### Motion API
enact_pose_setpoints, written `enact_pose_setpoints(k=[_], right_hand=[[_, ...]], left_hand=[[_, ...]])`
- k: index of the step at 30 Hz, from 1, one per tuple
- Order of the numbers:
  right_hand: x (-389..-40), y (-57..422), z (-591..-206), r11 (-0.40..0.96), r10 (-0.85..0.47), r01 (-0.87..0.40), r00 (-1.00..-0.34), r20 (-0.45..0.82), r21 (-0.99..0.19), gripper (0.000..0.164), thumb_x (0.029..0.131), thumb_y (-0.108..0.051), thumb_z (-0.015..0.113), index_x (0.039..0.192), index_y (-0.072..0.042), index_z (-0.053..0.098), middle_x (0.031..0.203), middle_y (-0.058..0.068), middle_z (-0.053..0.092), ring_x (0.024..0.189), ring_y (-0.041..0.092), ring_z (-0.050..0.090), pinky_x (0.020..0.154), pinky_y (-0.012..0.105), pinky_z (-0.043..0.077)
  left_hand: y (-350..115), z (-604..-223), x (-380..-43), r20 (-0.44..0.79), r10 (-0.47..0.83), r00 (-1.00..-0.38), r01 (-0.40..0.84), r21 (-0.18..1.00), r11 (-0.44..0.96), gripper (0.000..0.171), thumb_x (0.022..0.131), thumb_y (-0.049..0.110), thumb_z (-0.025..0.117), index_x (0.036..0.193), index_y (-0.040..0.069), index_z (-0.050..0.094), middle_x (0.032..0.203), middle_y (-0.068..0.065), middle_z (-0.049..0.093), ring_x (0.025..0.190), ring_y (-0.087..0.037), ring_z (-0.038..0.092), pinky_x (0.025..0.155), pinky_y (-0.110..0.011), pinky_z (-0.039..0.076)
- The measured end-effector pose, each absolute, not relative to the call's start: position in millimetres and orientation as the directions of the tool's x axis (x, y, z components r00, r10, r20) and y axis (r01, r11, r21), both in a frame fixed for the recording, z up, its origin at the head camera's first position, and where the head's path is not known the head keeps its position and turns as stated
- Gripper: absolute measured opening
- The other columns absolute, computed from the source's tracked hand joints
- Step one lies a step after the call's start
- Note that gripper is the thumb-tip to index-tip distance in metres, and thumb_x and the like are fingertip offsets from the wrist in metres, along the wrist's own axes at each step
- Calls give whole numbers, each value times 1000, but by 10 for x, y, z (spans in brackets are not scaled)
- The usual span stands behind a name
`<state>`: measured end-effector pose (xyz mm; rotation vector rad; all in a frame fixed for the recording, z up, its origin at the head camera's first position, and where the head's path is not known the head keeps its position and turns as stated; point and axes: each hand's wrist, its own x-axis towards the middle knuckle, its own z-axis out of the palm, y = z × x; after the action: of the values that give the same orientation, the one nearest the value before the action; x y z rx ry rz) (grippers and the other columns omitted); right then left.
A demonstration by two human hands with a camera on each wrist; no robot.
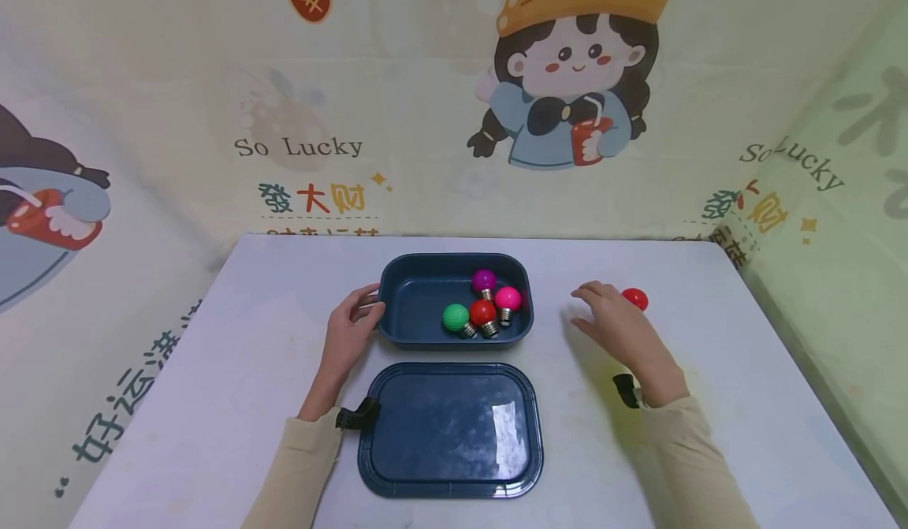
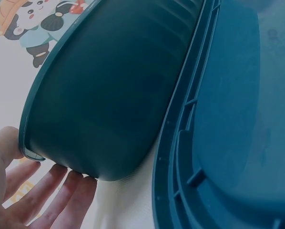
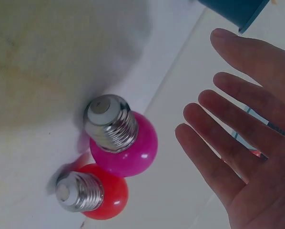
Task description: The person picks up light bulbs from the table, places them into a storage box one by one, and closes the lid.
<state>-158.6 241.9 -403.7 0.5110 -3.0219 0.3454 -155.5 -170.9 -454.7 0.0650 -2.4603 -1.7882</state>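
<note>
My left hand (image 1: 349, 328) holds the left end of a dark blue plastic box (image 1: 418, 342), its thumb at the rim and its fingertips against the outer wall (image 2: 99, 105). Inside the box, toward its right half, lie several small light bulbs: a green bulb (image 1: 455, 317), a red bulb (image 1: 482, 312), a pink bulb (image 1: 507, 299) and a purple bulb (image 1: 484, 280). My right hand (image 1: 617, 328) hovers right of the box, fingers spread and holding nothing. Beside it on the table are a magenta bulb (image 3: 128, 148), hidden in the head view, and another red bulb (image 1: 634, 299).
A dark blue lid (image 1: 447, 426) lies flat in front of the box, under my left wrist. The white table (image 1: 284, 277) ends at a printed cloth backdrop (image 1: 426, 119) behind and at the right side.
</note>
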Motion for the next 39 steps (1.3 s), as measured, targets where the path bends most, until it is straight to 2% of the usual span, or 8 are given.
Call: enact_pose_setpoints(k=[5, 13, 20, 28, 34, 39], right_hand=[[-1588, 2467, -4059, 929, -305, -318, -948, 96, -189, 48, 79, -12, 84, 121, 3, 67, 122, 22, 63, 116, 38, 58, 93, 49, 53], [-1586, 2577, -4113, 922, -302, -325, -944, 135, -210, 44, 80, -8, 82, 119, 5, 66, 121, 23, 63, 114, 39, 56, 91, 52, 53], [-1607, 2665, -4142, 918, -297, -329, -941, 164, -223, 40, 83, -7, 78, 118, 6, 66, 120, 23, 62, 114, 40, 54, 86, 55, 54], [-1619, 2720, -4163, 919, -286, -323, -941, 184, -226, 40, 82, -6, 79, 117, 7, 66, 117, 24, 63, 110, 40, 55, 82, 55, 55], [-1622, 2738, -4159, 923, -267, -298, -952, 152, -243, 38, 83, -5, 78, 117, 8, 65, 116, 25, 62, 109, 41, 55, 86, 56, 53], [-1636, 2744, -4166, 916, -263, -293, -955, 140, -275, 34, 85, -4, 76, 114, 9, 65, 115, 26, 62, 108, 42, 54, 89, 57, 51]], left_hand=[[-1698, -4534, -1546, 44, -95, -995, 13, 952, 305, 41, 99, 25, 62, 138, 14, 58, 132, -16, 61, 119, -29, 61, 79, -11, 49], [-1570, -4166, -1383, 41, -81, -996, 12, 944, 331, 41, 100, 12, 58, 139, 0, 54, 131, -25, 59, 120, -37, 59, 78, -9, 47], [-1603, -4273, -1441, 42, -88, -995, 10, 943, 332, 41, 100, 12, 59, 140, 2, 54, 131, -24, 59, 120, -36, 60, 76, -9, 47], [-1697, -4557, -1567, 47, -101, -994, 14, 953, 302, 41, 99, 23, 63, 138, 13, 58, 131, -16, 62, 118, -29, 62, 77, -10, 49], [-1708, -4585, -1566, 57, -95, -994, 26, 954, 299, 42, 98, 25, 64, 138, 14, 58, 130, -16, 62, 118, -29, 62, 79, -10, 49], [-1674, -4492, -1544, 34, -103, -994, 0, 949, 316, 41, 99, 21, 62, 139, 11, 56, 132, -18, 60, 120, -30, 60, 78, -8, 47]])
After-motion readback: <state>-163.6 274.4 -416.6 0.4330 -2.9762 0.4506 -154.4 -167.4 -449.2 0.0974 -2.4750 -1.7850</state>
